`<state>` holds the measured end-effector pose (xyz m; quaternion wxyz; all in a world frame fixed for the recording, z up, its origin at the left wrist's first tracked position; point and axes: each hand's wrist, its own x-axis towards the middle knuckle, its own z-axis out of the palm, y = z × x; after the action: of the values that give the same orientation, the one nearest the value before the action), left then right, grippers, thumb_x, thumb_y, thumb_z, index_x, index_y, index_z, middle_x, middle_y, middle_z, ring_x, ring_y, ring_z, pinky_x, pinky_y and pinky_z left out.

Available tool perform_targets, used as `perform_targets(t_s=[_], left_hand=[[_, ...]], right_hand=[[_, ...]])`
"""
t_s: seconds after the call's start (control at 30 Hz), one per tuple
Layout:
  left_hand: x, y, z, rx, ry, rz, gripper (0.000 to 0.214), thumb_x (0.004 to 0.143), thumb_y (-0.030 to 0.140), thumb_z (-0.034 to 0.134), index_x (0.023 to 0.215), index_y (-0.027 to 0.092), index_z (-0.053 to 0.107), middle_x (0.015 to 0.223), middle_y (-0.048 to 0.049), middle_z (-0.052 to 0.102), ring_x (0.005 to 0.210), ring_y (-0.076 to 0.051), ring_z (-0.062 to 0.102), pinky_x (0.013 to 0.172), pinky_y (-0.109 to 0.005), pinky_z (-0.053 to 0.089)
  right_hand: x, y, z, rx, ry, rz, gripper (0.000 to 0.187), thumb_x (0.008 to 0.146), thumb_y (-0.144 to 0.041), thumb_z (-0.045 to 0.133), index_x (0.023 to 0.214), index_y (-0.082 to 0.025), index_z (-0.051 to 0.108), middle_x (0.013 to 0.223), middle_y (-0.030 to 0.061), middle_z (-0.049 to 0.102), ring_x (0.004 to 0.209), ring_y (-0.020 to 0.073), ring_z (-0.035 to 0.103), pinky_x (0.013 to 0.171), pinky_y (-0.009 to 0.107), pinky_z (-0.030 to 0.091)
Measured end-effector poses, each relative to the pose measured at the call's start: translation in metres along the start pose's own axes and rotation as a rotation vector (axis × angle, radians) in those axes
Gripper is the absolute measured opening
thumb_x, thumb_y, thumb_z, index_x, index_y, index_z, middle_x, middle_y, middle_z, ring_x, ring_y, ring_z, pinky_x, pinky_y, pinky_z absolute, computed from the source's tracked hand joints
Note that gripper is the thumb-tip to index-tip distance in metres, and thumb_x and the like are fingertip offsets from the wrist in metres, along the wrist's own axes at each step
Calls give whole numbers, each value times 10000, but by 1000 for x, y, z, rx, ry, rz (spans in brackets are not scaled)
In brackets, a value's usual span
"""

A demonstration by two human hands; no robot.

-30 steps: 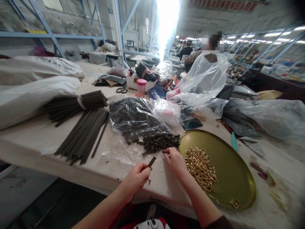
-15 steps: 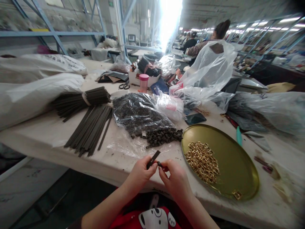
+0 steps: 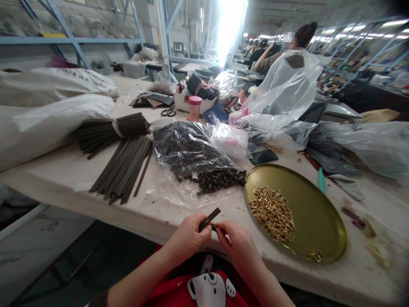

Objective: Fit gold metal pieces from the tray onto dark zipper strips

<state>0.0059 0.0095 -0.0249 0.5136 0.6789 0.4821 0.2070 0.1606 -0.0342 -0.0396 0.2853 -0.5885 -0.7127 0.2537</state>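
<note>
Closed around a short dark strip (image 3: 210,219), my left hand (image 3: 194,232) is at the table's front edge. The strip's free end points up and right. My right hand (image 3: 235,238) pinches a small dark loop (image 3: 214,227) that sits between the fingertips of both hands. Whether the loop is joined to the strip is hidden by the fingers. Beyond the hands lies a heap of small dark loops (image 3: 220,180), spilling from a clear plastic bag (image 3: 191,149). To the right, a gold round tray (image 3: 315,213) bears a pile of gold metal buckles (image 3: 271,213).
Long dark strips (image 3: 123,170) lie at the left, below a tied bundle of strips (image 3: 111,130). Behind are scissors (image 3: 168,112), a pink-lidded jar (image 3: 194,108) and a phone (image 3: 263,157). White sacks (image 3: 54,123) fill the far left. A person (image 3: 275,55) sits beyond the table.
The strip in my left hand has tilted lower toward the right. Both hands sit slightly lower in the view, still together. The whole scene has shifted a little as the head moved.
</note>
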Motion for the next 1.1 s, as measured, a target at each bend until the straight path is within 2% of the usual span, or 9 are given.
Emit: perform_targets(t_s=[0.2,0.4,0.63,0.7,0.8,0.87,0.93,1.0,1.1], left_hand=[[-4,6,-4,-275,-191,-120,103,720,231,468,690,150,525,593,45,429,568,-104,384,538,-204,299],[0,1,3,-74,-79,-73,124,713,234,481,689,137,556,619,24,503,623,-131,453,562,-213,332],[-4,0,5,40,-47,-57,122,715,234,486,684,140,557,625,18,528,615,-131,466,551,-221,326],[-6,3,4,-78,-89,-94,108,708,239,503,659,146,529,590,35,481,571,-108,425,517,-210,302],[-8,6,3,-464,-249,-293,134,692,270,547,671,171,460,500,87,349,432,-57,265,408,-189,190],[-8,6,3,-689,-346,-416,197,670,293,593,693,186,429,472,112,282,396,-43,165,379,-192,105],[-7,4,3,-782,-376,-440,257,663,333,629,699,188,420,467,117,275,392,-39,145,374,-197,77],[-5,4,2,-753,-365,-395,292,688,396,624,714,183,426,467,112,291,394,-43,168,372,-196,94],[-2,7,-4,-584,-312,-254,329,802,503,455,771,176,447,481,96,333,408,-58,237,392,-189,177]], right_hand=[[-2,1,-8,162,-105,106,129,802,-181,451,756,-187,572,673,11,630,621,146,571,570,237,434],[-3,4,-10,-20,-113,75,123,790,-155,463,733,-184,568,664,10,614,609,144,557,561,238,399],[-9,-1,-9,-185,-125,-5,143,812,-143,462,705,-186,546,645,15,597,607,154,557,563,246,380],[-11,-4,-12,-198,-135,-7,149,820,-144,451,710,-186,541,650,19,598,613,159,556,564,252,376],[-12,-8,-18,-165,-161,6,179,846,-161,409,725,-184,539,671,29,600,627,165,547,579,264,375],[-11,-9,-19,-89,-178,39,192,854,-173,393,733,-183,541,684,30,597,638,162,535,591,268,375],[-10,-6,-17,58,-180,107,163,843,-196,414,742,-184,542,687,18,588,639,152,520,584,260,372],[-10,0,-12,289,-157,211,145,831,-252,451,727,-184,525,642,-7,557,599,132,493,553,242,364],[-12,9,-5,682,-124,352,226,821,-378,488,711,-181,489,575,-36,498,543,109,448,537,232,357]])
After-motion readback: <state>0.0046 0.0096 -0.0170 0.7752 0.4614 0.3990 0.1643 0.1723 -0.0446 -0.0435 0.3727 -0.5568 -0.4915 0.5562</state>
